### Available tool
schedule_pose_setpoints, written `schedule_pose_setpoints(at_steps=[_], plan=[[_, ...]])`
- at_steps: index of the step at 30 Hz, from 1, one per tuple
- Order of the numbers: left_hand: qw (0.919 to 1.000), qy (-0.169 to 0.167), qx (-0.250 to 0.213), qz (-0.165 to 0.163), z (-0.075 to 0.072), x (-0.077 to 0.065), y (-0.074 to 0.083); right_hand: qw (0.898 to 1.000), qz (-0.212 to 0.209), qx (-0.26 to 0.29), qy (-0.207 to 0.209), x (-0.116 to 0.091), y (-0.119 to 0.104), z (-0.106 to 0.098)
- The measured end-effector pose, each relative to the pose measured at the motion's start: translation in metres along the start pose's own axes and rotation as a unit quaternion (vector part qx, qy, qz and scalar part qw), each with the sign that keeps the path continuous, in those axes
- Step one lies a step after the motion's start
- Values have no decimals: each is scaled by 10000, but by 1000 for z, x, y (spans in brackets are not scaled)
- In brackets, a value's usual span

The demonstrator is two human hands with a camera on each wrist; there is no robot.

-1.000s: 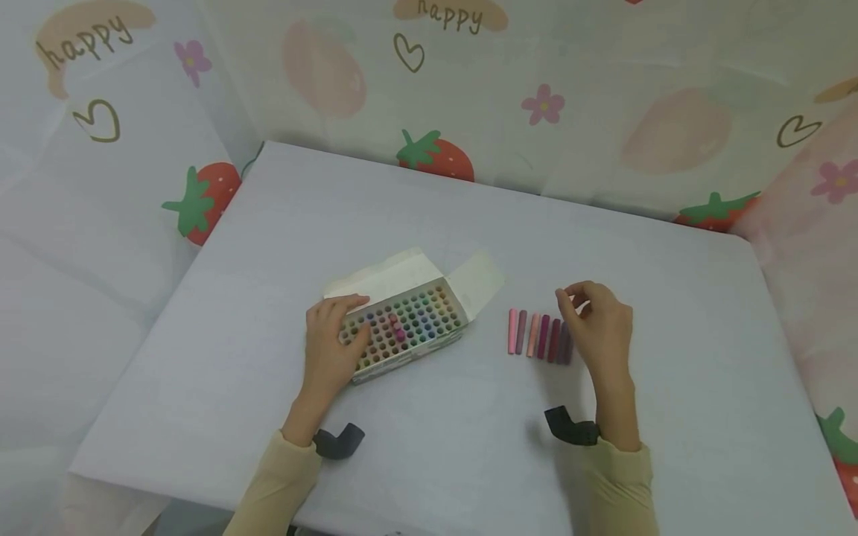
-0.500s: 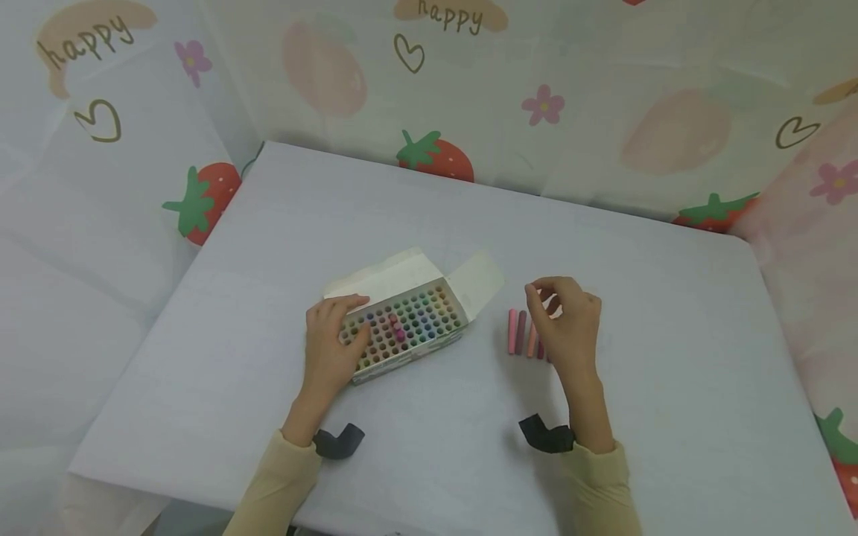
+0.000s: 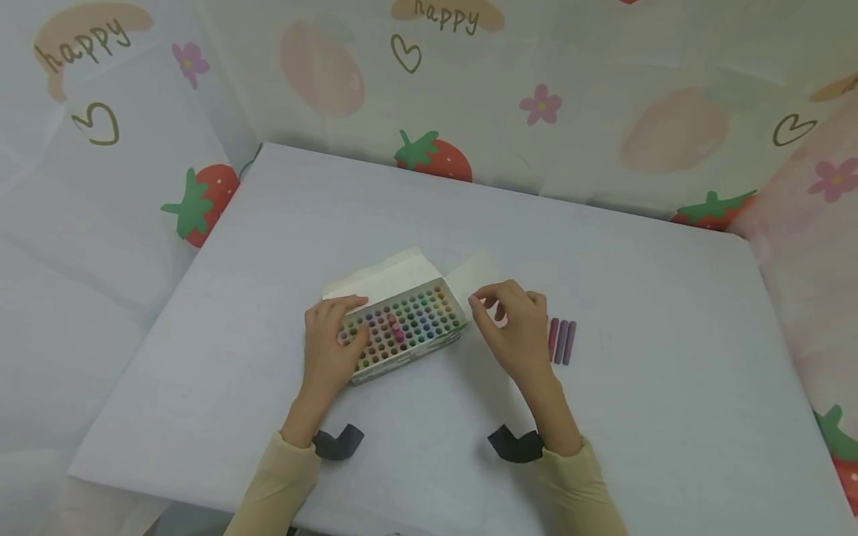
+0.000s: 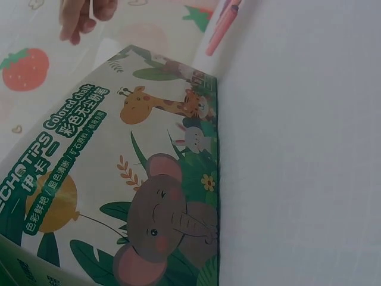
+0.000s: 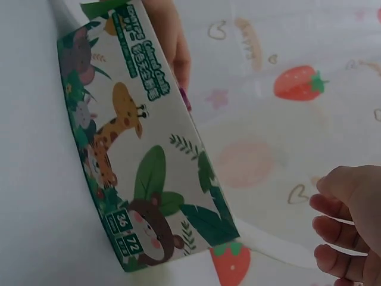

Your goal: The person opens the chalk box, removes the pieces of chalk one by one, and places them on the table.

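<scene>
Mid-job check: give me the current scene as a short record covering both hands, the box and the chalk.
left hand: resting on the left end of the box
right hand: raised between the box and the loose sticks, fingers curled; whether it holds anything is unclear
chalk box: open, on the white table; front printed "Colored chalk" with cartoon animals
protruding sticks: a few pinkish ones, standing above the rest in the box
loose sticks: reddish and purple ones showing right of the right hand, in the head view
</scene>
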State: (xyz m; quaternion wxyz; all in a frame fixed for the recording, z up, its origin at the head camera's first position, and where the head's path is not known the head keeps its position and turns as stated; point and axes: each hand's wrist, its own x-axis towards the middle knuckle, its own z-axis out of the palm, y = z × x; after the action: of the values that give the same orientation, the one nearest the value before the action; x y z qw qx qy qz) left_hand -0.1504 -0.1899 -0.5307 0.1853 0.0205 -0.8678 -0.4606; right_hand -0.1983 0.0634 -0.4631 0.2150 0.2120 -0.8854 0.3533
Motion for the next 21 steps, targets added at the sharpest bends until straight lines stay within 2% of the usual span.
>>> schedule_pose_setpoints(at_steps=[13, 21], plan=[[10000, -36, 30, -62, 0, 0, 0, 9951, -476, -142, -851, -10, -21, 35], [10000, 25, 30, 60, 0, 0, 0, 9886, -860, -422, -1159, -14, -31, 51]])
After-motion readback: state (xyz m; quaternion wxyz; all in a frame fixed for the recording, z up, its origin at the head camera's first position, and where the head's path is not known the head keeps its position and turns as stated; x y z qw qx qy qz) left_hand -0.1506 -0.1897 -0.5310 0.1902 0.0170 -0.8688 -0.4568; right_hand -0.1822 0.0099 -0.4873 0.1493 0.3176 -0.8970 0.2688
